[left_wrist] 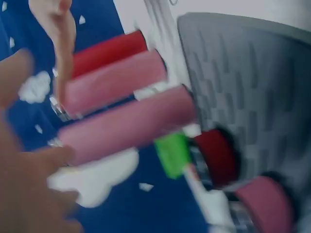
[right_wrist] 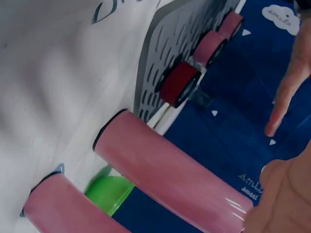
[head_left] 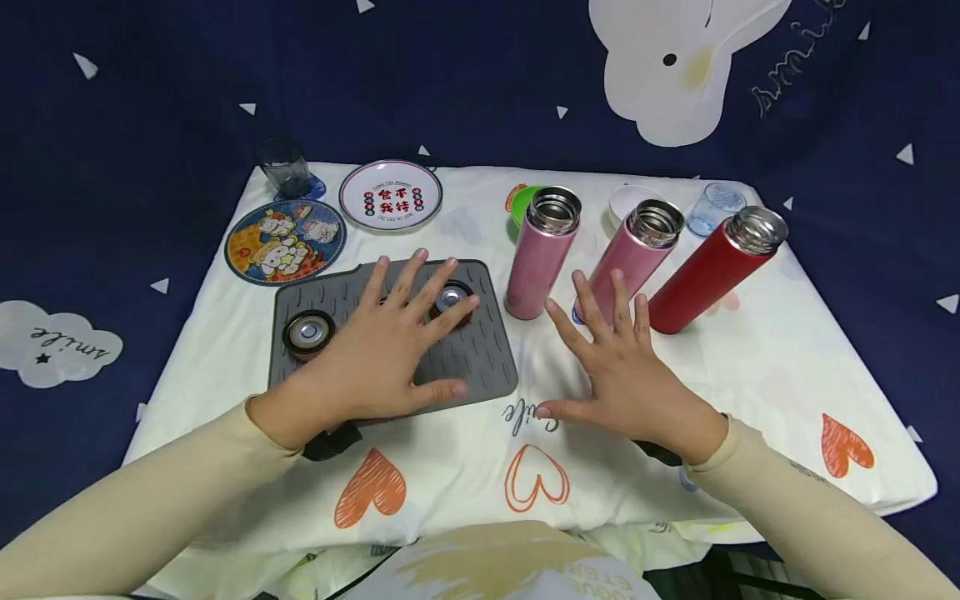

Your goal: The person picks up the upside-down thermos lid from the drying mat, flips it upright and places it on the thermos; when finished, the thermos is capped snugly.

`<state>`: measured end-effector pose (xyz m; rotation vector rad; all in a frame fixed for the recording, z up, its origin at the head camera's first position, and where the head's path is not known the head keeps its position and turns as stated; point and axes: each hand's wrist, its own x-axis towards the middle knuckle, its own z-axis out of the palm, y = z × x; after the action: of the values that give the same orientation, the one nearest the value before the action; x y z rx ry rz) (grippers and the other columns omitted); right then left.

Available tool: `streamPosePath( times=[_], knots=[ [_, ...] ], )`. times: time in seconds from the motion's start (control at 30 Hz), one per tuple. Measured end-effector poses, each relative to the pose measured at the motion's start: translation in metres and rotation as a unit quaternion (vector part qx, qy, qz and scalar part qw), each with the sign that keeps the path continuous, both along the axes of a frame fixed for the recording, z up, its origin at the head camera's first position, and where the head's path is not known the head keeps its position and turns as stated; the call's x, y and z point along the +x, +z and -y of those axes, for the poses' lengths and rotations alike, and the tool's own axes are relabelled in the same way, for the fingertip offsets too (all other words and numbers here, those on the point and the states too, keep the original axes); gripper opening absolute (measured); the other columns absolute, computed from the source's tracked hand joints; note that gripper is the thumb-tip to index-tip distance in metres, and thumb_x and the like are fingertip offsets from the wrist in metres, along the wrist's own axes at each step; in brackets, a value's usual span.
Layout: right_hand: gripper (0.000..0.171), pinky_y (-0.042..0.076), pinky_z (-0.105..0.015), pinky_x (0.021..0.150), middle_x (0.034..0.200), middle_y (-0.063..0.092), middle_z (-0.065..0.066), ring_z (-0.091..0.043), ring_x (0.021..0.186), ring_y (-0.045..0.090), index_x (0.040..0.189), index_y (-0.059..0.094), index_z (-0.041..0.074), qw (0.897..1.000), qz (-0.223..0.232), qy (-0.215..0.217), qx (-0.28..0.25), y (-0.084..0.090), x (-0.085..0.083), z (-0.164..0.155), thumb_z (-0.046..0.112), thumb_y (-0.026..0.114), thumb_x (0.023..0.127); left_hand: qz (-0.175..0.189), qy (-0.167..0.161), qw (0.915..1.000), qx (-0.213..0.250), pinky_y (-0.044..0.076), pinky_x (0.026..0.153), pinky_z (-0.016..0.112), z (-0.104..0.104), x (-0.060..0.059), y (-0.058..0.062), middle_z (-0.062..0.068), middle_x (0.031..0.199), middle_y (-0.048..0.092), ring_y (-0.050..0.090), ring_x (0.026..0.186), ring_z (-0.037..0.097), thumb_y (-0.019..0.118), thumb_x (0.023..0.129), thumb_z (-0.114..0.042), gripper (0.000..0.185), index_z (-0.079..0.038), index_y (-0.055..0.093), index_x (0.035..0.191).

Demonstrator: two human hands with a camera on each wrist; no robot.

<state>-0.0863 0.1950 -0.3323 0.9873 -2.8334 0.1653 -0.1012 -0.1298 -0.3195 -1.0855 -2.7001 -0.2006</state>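
My left hand is spread with straight fingers over a grey ribbed drying mat, holding nothing. On the mat stand a red bottle lid and two pink lids, partly hidden by this hand in the head view. My right hand, also spread and holding nothing, hovers on the near side of the bottles. Two pink thermos bottles and a red thermos bottle stand upright in a row to the right of the mat, their steel mouths uncovered.
Behind the mat lie a round cartoon-patterned plate and a white plate with red lettering. A dark glass stands at the back left. Behind the bottles are a green bowl, a white bowl and a blue glass.
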Motion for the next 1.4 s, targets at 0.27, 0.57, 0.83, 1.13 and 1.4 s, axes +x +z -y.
streamPosePath(
  times=[0.27,0.57,0.83,1.13,1.4],
  knots=[
    [0.085,0.019,-0.068,0.106,0.163,-0.002,-0.006,-0.037,0.145,-0.005,0.149,0.042,0.019,0.991,0.036,0.055,-0.116,0.000,-0.001,-0.006,0.043,0.080,0.076,0.169,0.171,0.9642,0.110,0.045,0.083,0.049,0.089,-0.025,-0.007,0.009,0.117,0.062,0.055,0.100,0.029,0.077,0.078,-0.053,0.065,-0.011,0.064,0.126],
    [0.071,0.012,-0.067,0.107,0.163,0.002,-0.010,-0.038,0.145,-0.001,0.139,0.053,0.017,0.987,0.031,0.077,-0.138,0.000,-0.011,-0.008,0.031,0.083,0.077,0.241,0.256,0.9358,-0.032,0.047,0.070,0.051,0.131,-0.047,-0.027,0.012,0.094,0.069,0.053,0.093,0.035,0.080,0.062,-0.068,0.085,0.000,0.065,0.112],
    [0.064,0.037,-0.050,0.101,0.155,0.031,0.000,-0.025,0.137,0.025,0.140,0.051,0.018,0.968,0.132,0.090,-0.193,0.005,-0.006,0.013,0.032,0.078,0.084,0.193,0.210,0.9586,0.006,0.047,0.085,0.057,0.100,-0.032,0.003,0.016,0.114,0.067,0.058,0.107,0.036,0.082,0.060,-0.067,0.088,-0.003,0.068,0.119],
    [0.036,0.048,-0.034,0.060,0.088,0.066,-0.004,-0.031,0.076,0.063,0.120,0.057,0.015,0.845,0.410,-0.025,-0.342,0.007,-0.006,0.059,0.042,0.061,0.096,0.031,-0.042,0.9979,0.040,0.048,0.074,0.036,-0.027,-0.009,0.035,-0.003,0.093,0.061,0.051,0.087,0.017,0.086,0.058,-0.055,0.068,-0.012,0.068,0.108],
    [0.025,0.052,-0.031,0.074,0.096,0.065,0.000,-0.018,0.085,0.063,0.107,0.063,0.009,0.922,0.100,0.098,-0.361,0.006,-0.018,0.050,0.016,0.074,0.086,0.236,0.013,0.9528,0.190,0.050,0.078,0.035,-0.050,-0.012,0.024,-0.006,0.104,0.059,0.055,0.094,0.014,0.081,0.063,-0.067,0.088,-0.013,0.055,0.129]
  ],
)
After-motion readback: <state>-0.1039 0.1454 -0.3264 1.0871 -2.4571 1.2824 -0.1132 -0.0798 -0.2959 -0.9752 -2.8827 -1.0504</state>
